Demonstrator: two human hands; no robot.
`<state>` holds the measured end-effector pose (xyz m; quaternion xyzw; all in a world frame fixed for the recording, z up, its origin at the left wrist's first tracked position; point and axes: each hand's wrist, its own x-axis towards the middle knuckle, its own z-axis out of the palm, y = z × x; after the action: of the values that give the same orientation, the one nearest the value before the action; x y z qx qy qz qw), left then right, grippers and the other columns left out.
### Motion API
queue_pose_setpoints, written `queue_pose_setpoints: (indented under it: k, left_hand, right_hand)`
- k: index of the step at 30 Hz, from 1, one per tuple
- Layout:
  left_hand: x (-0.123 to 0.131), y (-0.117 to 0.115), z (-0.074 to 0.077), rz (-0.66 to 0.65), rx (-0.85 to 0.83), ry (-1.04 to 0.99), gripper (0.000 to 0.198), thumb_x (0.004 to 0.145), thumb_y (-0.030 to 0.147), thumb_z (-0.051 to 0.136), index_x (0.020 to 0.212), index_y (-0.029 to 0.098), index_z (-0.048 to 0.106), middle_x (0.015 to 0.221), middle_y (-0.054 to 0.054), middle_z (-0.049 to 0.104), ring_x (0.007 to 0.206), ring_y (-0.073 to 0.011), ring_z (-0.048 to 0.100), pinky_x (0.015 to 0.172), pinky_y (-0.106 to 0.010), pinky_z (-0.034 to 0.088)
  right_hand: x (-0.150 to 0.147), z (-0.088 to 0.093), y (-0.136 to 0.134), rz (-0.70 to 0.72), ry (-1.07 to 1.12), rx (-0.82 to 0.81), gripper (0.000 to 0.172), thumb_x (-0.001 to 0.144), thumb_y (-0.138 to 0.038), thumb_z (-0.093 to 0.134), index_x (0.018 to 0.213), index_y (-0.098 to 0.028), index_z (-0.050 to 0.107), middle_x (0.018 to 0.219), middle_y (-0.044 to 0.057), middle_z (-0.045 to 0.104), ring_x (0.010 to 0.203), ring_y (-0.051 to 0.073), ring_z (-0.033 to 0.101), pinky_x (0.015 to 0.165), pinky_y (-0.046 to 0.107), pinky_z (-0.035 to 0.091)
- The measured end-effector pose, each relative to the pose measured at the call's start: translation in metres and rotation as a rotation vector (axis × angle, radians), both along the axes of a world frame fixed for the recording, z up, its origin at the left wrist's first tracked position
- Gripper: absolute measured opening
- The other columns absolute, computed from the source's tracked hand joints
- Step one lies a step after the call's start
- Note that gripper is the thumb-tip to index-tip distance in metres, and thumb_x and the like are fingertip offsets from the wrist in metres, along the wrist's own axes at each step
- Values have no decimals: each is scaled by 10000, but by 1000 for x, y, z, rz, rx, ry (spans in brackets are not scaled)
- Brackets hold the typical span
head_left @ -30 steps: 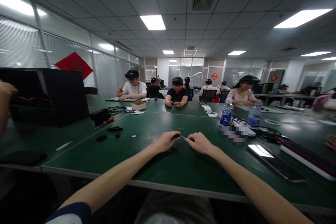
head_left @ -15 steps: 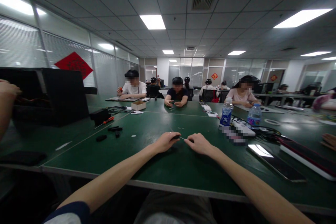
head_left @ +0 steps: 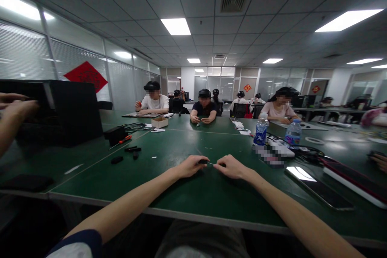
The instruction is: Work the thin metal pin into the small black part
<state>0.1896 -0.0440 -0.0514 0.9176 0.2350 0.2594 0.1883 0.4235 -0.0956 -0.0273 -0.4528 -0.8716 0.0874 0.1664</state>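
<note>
My left hand [head_left: 192, 166] is closed around a small black piece [head_left: 203, 161] above the green table. My right hand [head_left: 231, 167] is closed too, close by on the right, with a bit of something dark between its thumb and fingers. A thin, pale rod [head_left: 211, 164] bridges the gap between both hands, its tip side at the black piece. The fingers hide most of what is held, and its kind is too small to make out.
Left on the green table [head_left: 181, 193] lie several small black parts [head_left: 117, 160] and an orange-handled screwdriver [head_left: 124, 140]. At right are two bottles [head_left: 260, 131], cables and a phone [head_left: 320, 189]. A co-worker's hands [head_left: 21, 109] are at a black box [head_left: 75, 113].
My hands shift slightly; the rod still lies between them. At left, the co-worker's hands have moved farther right in front of the black box. A dark-held hand shows at the far right edge.
</note>
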Motion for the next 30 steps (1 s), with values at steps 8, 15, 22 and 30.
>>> queue_pose_setpoints:
  k: [8,15,22,30]
  left_hand:
    - [0,-4,3,-8,-89,-26,352,897,341,432,1167,147,546,840,-55,640,724,-126,581,681,-224,437]
    - [-1,-6,5,-29,-152,-62,360,900,358,418,1160,149,555,800,-43,620,680,-114,549,622,-203,409]
    - [-1,-5,6,-61,-175,-96,355,898,350,423,1145,134,558,799,-45,613,705,-118,552,640,-209,415]
    - [-2,-8,9,-45,-173,-52,350,895,325,433,1169,140,550,862,-61,630,737,-128,577,662,-214,433]
  right_hand:
    - [2,2,-1,25,33,-10,465,900,-460,390,714,-128,656,653,14,603,555,103,477,541,214,336]
    - [3,0,2,24,57,-30,490,894,-480,383,681,-123,641,607,-4,562,534,95,451,521,207,322]
    - [2,4,-2,12,88,-85,506,891,-504,378,691,-119,638,602,2,562,524,98,447,509,209,320]
    - [4,3,-2,11,86,-133,506,891,-514,376,726,-124,652,617,7,579,517,99,464,496,207,322]
